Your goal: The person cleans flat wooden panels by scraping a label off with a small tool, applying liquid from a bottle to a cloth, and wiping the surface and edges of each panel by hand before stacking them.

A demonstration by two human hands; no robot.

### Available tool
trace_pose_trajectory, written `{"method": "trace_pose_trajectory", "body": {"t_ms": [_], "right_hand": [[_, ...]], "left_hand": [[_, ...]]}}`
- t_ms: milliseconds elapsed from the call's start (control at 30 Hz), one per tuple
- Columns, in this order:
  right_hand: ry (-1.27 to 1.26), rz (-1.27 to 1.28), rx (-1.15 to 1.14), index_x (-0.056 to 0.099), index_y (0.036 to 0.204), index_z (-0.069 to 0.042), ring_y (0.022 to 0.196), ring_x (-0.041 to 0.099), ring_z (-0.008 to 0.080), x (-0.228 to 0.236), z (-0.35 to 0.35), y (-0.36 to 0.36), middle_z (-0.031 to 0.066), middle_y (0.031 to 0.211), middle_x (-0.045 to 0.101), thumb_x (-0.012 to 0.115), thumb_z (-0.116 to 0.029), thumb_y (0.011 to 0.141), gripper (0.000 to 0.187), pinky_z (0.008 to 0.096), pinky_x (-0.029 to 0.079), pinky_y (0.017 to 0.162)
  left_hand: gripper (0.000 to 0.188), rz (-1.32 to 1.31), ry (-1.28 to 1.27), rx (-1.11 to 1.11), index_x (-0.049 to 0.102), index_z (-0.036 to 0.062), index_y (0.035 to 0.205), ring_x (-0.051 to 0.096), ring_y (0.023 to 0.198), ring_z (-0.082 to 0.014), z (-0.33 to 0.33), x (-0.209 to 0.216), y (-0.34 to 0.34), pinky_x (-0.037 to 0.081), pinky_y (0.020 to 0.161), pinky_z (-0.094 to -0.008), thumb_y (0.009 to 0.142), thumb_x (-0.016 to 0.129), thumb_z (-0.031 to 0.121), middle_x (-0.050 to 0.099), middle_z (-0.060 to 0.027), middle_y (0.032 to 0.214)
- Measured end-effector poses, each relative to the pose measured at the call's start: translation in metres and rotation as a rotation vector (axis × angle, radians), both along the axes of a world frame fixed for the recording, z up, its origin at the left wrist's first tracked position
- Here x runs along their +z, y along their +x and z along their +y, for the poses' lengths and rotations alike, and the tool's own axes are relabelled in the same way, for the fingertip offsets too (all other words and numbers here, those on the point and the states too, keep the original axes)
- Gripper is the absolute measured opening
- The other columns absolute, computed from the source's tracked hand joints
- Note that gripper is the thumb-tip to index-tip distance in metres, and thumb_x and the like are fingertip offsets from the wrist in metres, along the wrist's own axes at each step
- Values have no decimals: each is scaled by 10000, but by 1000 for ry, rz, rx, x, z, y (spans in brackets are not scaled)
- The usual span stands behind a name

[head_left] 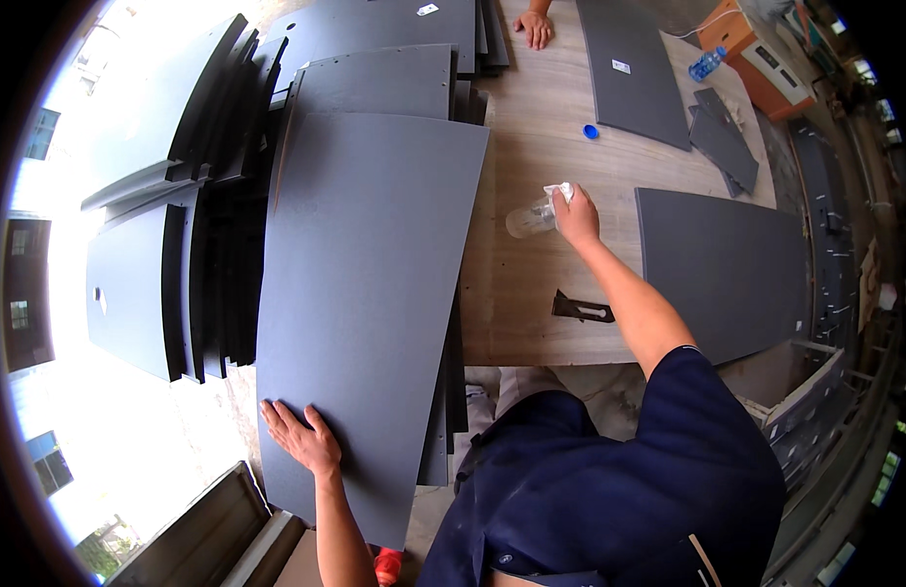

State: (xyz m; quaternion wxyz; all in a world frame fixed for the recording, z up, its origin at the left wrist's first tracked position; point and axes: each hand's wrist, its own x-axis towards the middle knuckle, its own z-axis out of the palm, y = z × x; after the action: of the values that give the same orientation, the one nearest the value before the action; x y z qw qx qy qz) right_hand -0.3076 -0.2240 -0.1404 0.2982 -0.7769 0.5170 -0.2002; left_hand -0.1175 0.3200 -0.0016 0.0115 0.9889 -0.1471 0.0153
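Note:
My left hand (304, 440) lies flat with its fingers spread on the near left part of a large dark grey panel (375, 293). This panel rests on top of a stack of similar panels. Over the wooden table (531, 313), my right hand (578, 217) is closed round a crumpled white cloth (558, 192) at the neck of a clear bottle (529, 221). The bottle is tilted, its base pointing left. Whether the fingers grip the bottle itself or only the cloth is hard to see. A black utility knife or similar slotted tool (582, 307) lies below my right hand.
More panel stacks (135, 284) stand at the left. Single grey panels (727, 264) lie on the table at the right, with smaller strips (724, 147) beyond. A blue cap (591, 131), a water bottle (707, 65) and an orange box (756, 59) sit farther off. Another person's hand (534, 27) rests on the far table.

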Motion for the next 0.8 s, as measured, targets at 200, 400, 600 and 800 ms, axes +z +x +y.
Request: {"method": "trace_pose_trajectory", "body": {"t_ms": [200, 400, 600, 800], "right_hand": [[-274, 393, 396, 550, 1048, -101, 962, 621, 352, 29, 18, 8, 134, 1067, 533, 663, -258, 853, 275, 516, 529, 763], [-431, 383, 509, 572, 1078, -86, 1023, 587, 326, 21, 18, 1, 120, 1096, 545, 692, -214, 819, 313, 482, 511, 833], [-474, -100, 312, 638, 1023, -18, 1084, 601, 335, 79, 7, 31, 150, 1168, 637, 649, -228, 892, 249, 423, 496, 903], [-330, -436, 801, 647, 1049, 17, 1296, 506, 364, 173, 113, 91, 189, 1336, 579, 663, -149, 873, 243, 453, 359, 1130]], "left_hand": [[657, -7, -6, -2, 340, -41, 1482, 168, 1501, -304, 0, 0, 0, 113, 1211, -462, 985, 435, 379, 221, -166, 1609], [657, -14, -46, -4, 354, -47, 1472, 175, 1499, -306, -4, 2, -2, 111, 1211, -465, 978, 450, 375, 226, -171, 1606], [655, -2, -27, 11, 359, -59, 1464, 169, 1499, -310, -7, 7, -3, 110, 1212, -467, 968, 463, 357, 226, -178, 1604], [654, 20, -25, 21, 365, -71, 1455, 159, 1501, -315, -8, 8, -2, 107, 1212, -472, 964, 464, 348, 215, -182, 1606]]}}
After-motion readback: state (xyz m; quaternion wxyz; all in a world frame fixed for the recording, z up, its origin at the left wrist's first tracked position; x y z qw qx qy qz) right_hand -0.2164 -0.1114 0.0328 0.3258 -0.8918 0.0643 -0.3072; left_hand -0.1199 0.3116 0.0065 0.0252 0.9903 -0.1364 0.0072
